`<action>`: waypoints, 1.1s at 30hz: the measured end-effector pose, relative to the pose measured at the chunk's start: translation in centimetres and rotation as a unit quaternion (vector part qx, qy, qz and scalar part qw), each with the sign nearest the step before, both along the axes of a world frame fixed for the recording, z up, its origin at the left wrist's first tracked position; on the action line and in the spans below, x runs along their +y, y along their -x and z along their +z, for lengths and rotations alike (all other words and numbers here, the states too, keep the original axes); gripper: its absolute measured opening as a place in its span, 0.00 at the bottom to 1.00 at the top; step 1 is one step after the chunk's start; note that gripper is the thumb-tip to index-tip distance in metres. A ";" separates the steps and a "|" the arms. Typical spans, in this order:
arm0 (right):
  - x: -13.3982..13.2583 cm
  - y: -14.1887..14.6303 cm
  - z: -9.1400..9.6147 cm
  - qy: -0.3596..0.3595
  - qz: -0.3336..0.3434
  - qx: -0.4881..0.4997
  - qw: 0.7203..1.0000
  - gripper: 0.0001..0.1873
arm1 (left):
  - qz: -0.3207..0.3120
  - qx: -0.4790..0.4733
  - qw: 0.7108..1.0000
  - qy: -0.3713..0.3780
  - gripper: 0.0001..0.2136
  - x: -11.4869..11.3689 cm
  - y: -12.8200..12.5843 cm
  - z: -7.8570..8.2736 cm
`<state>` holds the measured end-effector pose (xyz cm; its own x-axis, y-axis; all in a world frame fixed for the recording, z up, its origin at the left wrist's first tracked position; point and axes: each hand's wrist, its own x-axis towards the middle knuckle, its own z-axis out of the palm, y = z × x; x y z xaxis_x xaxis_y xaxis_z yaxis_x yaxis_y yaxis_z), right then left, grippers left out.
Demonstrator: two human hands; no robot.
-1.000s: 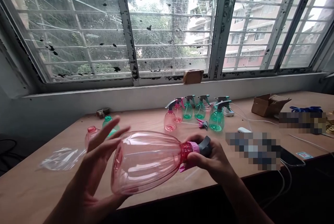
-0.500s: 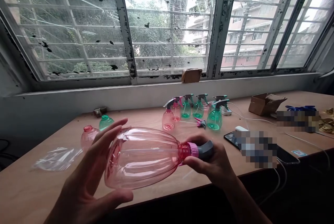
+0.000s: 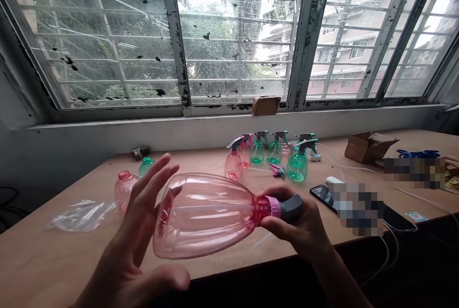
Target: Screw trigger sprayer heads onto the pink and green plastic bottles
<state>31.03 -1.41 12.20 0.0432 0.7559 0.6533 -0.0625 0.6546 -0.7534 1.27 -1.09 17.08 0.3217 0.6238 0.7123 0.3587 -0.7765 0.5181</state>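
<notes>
A clear pink spray bottle (image 3: 211,217) lies sideways in the air above the table edge, its base to the left. My right hand (image 3: 297,222) is wrapped round its grey and pink spray head (image 3: 283,206), most of the trigger being hidden in the fingers. Around the base, my left hand (image 3: 132,236) is open, fingers stretched and thumb spread below. Whether its fingers touch the plastic I cannot tell. Behind that hand stand a pink bottle without a head (image 3: 125,188) and a green bottle without a head (image 3: 145,166), both partly covered.
Several pink and green spray bottles (image 3: 297,164) stand near the wall, with a loose spray head (image 3: 278,171) lying before them. A clear plastic bag (image 3: 81,214) lies left. Rightward are a phone (image 3: 399,217), white cables and an open cardboard box (image 3: 369,148).
My left thumb and fingers have spread wider away from the bottle's base. The bottle and my right hand appear slightly further right, partly because the whole view has shifted.
</notes>
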 end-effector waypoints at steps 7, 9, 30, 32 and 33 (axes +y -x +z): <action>-0.3 -0.3 0.8 0.003 -0.008 0.005 1.000 0.16 | 0.048 0.029 0.998 0.038 0.38 -0.7 0.7 -0.9; -0.4 -0.3 1.1 0.007 -0.013 -0.002 1.000 0.16 | 0.060 0.037 0.996 0.046 0.37 -0.8 0.7 -1.0; -0.8 0.3 0.6 0.037 -0.059 -0.022 0.997 0.16 | 0.131 0.058 0.990 0.003 0.37 0.1 1.0 -1.6; -0.7 0.4 0.5 0.027 -0.061 -0.027 0.997 0.16 | 0.102 0.044 0.994 0.004 0.40 -0.1 0.8 -1.5; -0.7 0.4 0.5 0.021 -0.058 -0.030 0.998 0.16 | 0.082 0.032 0.996 0.007 0.41 -0.1 0.8 -1.5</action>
